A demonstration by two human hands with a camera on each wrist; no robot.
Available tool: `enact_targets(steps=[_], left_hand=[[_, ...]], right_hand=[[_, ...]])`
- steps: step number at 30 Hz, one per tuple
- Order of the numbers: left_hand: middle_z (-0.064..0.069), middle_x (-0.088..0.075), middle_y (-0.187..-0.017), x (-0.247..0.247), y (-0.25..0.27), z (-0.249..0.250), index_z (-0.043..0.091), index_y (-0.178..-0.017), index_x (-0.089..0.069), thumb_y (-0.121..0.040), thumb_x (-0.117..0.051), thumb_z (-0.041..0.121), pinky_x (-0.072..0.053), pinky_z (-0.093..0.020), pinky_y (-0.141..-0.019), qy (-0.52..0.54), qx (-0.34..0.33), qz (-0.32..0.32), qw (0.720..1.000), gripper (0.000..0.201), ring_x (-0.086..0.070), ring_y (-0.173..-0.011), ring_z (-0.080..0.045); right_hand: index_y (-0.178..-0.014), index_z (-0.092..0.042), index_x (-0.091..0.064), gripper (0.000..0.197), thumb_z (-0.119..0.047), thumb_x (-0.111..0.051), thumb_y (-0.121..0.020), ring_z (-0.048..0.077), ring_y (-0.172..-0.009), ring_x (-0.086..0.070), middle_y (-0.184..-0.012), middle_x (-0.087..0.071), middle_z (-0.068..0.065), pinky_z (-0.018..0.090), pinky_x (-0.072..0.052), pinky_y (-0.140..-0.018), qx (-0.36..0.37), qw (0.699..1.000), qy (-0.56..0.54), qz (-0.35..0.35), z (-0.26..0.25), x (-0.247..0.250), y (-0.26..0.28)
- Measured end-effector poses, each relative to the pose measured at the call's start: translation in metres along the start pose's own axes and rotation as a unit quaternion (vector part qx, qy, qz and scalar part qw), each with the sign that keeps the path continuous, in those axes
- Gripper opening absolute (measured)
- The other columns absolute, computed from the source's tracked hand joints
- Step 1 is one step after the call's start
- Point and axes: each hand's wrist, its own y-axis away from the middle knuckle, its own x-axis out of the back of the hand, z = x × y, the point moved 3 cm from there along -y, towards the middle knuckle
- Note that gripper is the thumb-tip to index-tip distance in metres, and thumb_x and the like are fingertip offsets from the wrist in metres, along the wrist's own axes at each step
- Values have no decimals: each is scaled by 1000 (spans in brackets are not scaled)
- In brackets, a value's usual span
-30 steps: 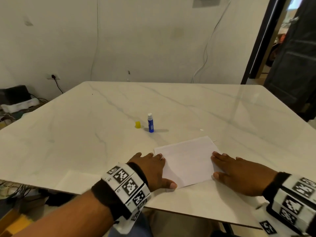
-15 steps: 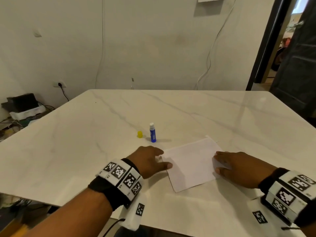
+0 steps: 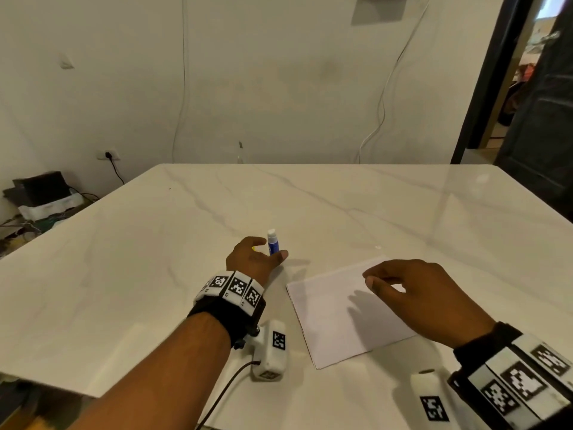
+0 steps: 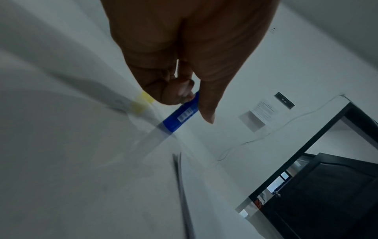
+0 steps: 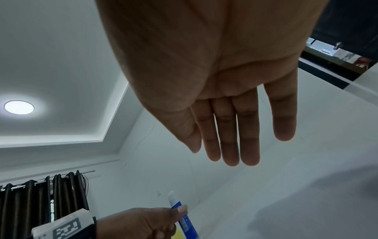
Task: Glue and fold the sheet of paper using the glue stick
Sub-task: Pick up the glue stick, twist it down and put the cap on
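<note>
While the head view shows the left hand [image 3: 252, 259] closing on the upright blue glue stick [image 3: 273, 243] beyond the flat white sheet of paper [image 3: 341, 311] on the glossy marbled worktop [image 3: 124, 274], the right hand [image 3: 415, 293] hovers above the sheet, probably ready to steady it. Left wrist view: thumb and curled fingers [image 4: 180, 90] pinch the smooth plastic tube, yellow cap [image 4: 141, 103] beside it. Right wrist view: fingers [image 5: 231, 134] straight, holding nothing.

Glue stick [image 3: 273, 246]: blue body, white tip, white barcode patch. Cap [image 4: 141, 103]: yellow. Sheet of paper [image 3: 338, 315]: plain white. Tabletop [image 3: 155, 243]: white marble with grey veining. Wristbands [image 3: 235, 288]: black-and-white square marker patterns.
</note>
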Motion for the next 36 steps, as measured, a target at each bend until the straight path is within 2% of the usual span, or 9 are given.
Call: enact_targets(steps=[4,6,8,10,13,15,18,21,36], left_hand=[[-5,-76,-90,-7,-10,4,28,-100,-69,-74,-76,51,-56,-39,-88,12,-15,-8,1000,35,-70,-83,-30],[-1,-70,-68,-5,-7,10,24,-82,-72,-80,-73,43,-57,-42,-82,43,-33,4,999,19,-64,-67,-29],[8,-60,-49,-1,3,20,17,-83,-76,-85,-72,36,-55,-41,-67,129,-52,-12,990,20,-52,-53,-20],[12,-59,-49,-3,18,36,13,-95,-76,-89,-70,30,-47,-32,-57,258,-62,-67,962,20,-46,-53,-14],[8,-53,-64,-22,43,61,9,-107,-75,-89,-70,25,-43,-22,-54,409,-49,-170,895,24,-46,-57,-10],[4,-50,-71,-44,57,70,9,-112,-73,-89,-68,25,-43,-20,-53,460,-41,-234,855,28,-47,-59,-9],[3,-51,-73,-69,67,71,12,-114,-72,-82,-69,31,-47,-17,-55,486,-40,-286,825,37,-50,-61,-7],[2,-53,-73,-80,68,66,15,-111,-74,-80,-70,32,-49,-17,-57,493,-44,-299,816,36,-53,-63,-7],[1,-56,-70,-85,72,67,17,-104,-78,-80,-70,27,-52,-18,-57,492,-59,-312,811,27,-55,-62,-9]], right_hand=[[-103,-35,-72,18,-41,-57,-95,-14,-86,-57,-97,-70,-23,3,-38,-67,-14,1000,-26,6,6,3,-9],[-102,-34,-73,19,-42,-58,-95,-12,-88,-59,-97,-70,-22,3,-37,-67,-21,999,-45,10,9,5,-15],[-101,-33,-75,20,-42,-58,-94,-6,-90,-63,-94,-73,-19,8,-41,-71,-31,996,-86,22,14,8,-23],[-96,-32,-76,19,-39,-59,-95,-1,-88,-68,-90,-76,-14,18,-49,-75,-41,987,-149,41,18,10,-31],[-94,-25,-78,22,-37,-59,-95,12,-81,-73,-89,-79,-6,34,-57,-77,-54,961,-262,62,22,8,-41],[-96,-19,-78,29,-39,-58,-95,21,-74,-72,-89,-78,5,39,-56,-71,-66,937,-338,61,26,5,-45],[-98,-11,-77,38,-43,-56,-95,26,-68,-65,-89,-76,18,39,-51,-65,-104,896,-430,40,35,-5,-44],[-99,-7,-76,43,-44,-57,-94,27,-64,-61,-85,-75,19,36,-48,-61,-126,871,-475,13,43,-15,-41],[-97,2,-75,36,-32,-64,-92,18,-59,-57,-76,-69,14,25,-49,-54,-112,847,-519,-19,45,-19,-43]])
